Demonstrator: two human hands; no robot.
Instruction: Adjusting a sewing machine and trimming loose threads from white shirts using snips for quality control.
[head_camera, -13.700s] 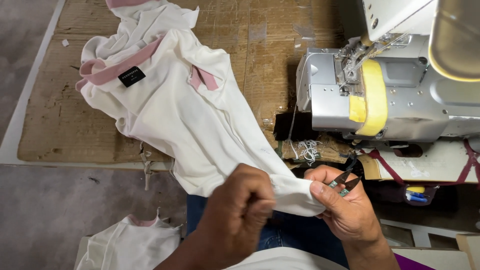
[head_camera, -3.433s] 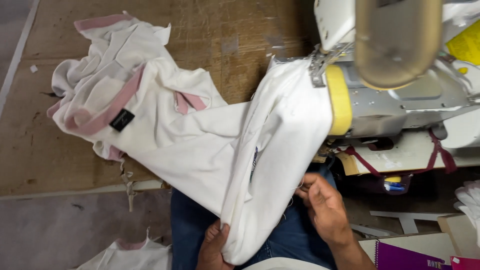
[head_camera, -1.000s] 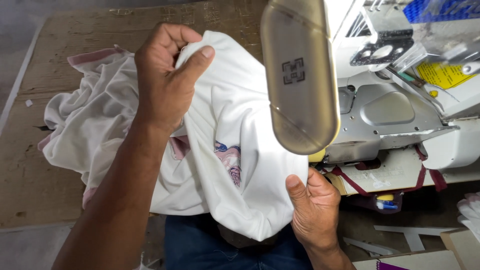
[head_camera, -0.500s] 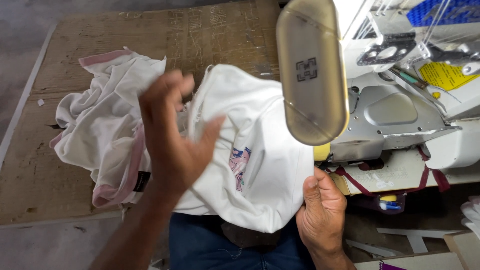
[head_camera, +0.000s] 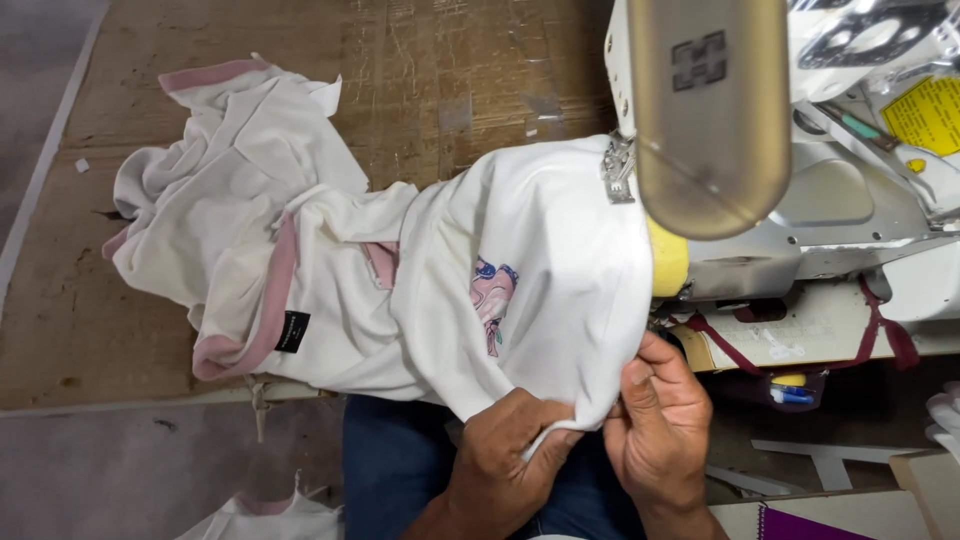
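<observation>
Left hand (head_camera: 505, 455): fingers pinched on the lower hem of the white garment (head_camera: 530, 270).
Right hand (head_camera: 655, 425): fingers closed on the same hem, just beside the left.
Garment: drawn over the sewing machine (head_camera: 800, 190) arm, small pink print facing up.
Pile: white-and-pink garments (head_camera: 240, 250) bunched on the tabletop (head_camera: 450, 70), touching the held piece.
Below: blue trousers (head_camera: 395, 460).

This is a sewing workshop. A big sewing machine (head_camera: 800, 180) stands on the right. A pile of white and pink shirts (head_camera: 250, 260) lies on a worn wooden table (head_camera: 450, 60) to the left.
</observation>
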